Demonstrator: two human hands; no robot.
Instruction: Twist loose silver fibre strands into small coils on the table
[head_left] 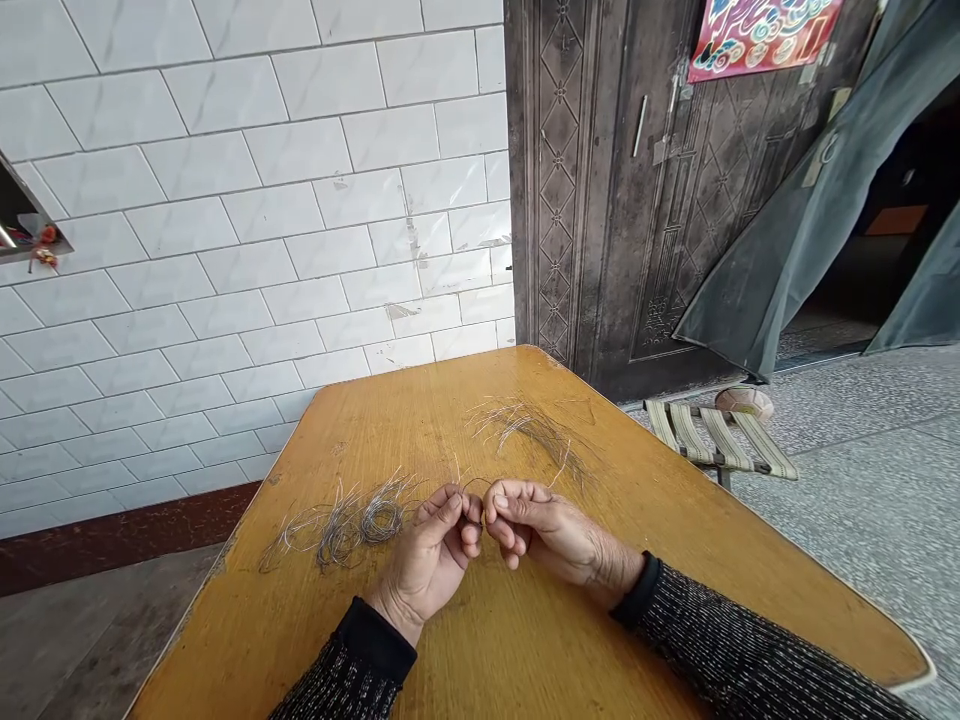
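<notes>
From the two hands, a white tiled wall (247, 150) fills 11 o'clock and a dark, carved door (637, 220) stands at 1 o'clock. Between 2 and 3 o'clock, beyond the edge of the yellow-brown wooden table (405, 420), sits a low stool with striped webbing (720, 440). On the table, loose straight strands of thin metal wire (536, 430) spread at 1 o'clock, and coiled silvery wire bundles (381, 517) lie at 9 o'clock, just beside the left hand (431, 545). A thin dark wire (474, 480) arches between the hands; the left hand and the right hand (536, 525) each pinch it, fingertips near each other.
</notes>
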